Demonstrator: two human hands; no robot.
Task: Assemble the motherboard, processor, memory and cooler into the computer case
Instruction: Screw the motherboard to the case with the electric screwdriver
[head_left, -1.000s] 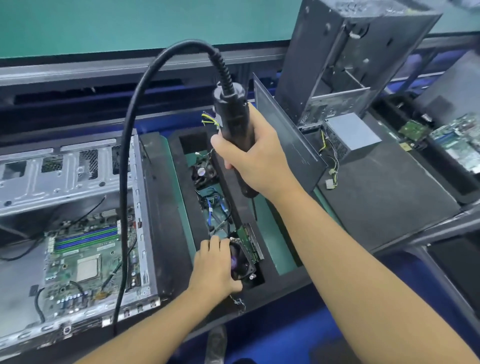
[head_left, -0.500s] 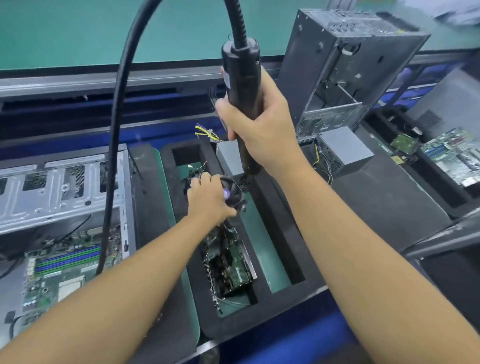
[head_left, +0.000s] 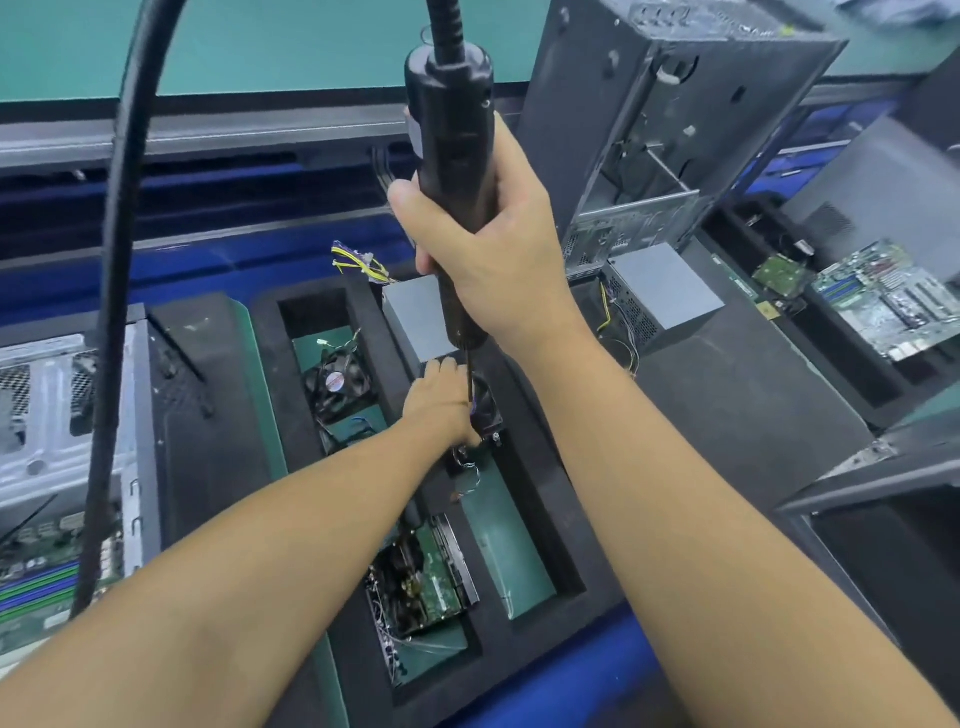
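My right fingers (head_left: 410, 202) wrap tight round the electric screwdriver (head_left: 449, 130), upright above the foam tray (head_left: 275, 395). My left fingers (head_left: 441, 371) curl over the black cooler fan (head_left: 488, 413) mid-tray; the open computer case (head_left: 62, 415) lies far left.

Workbench scene: a black power screwdriver (head_left: 449, 156) stands upright inside the curled right fingers (head_left: 410, 202). Its thick cable (head_left: 117, 270) arches overhead and drops well to their left. Just beyond the left fingers (head_left: 441, 374) sits a grey power supply box (head_left: 415, 322), with yellow wires (head_left: 358, 262) bunched behind it. A second grey box (head_left: 667, 291) lies to the right of the right fingers. Nearer the camera than the left fingers, a black foam tray (head_left: 550, 519) holds a drive (head_left: 441, 577) with a green circuit board. A green mat (head_left: 260, 47) spreads far beyond both.
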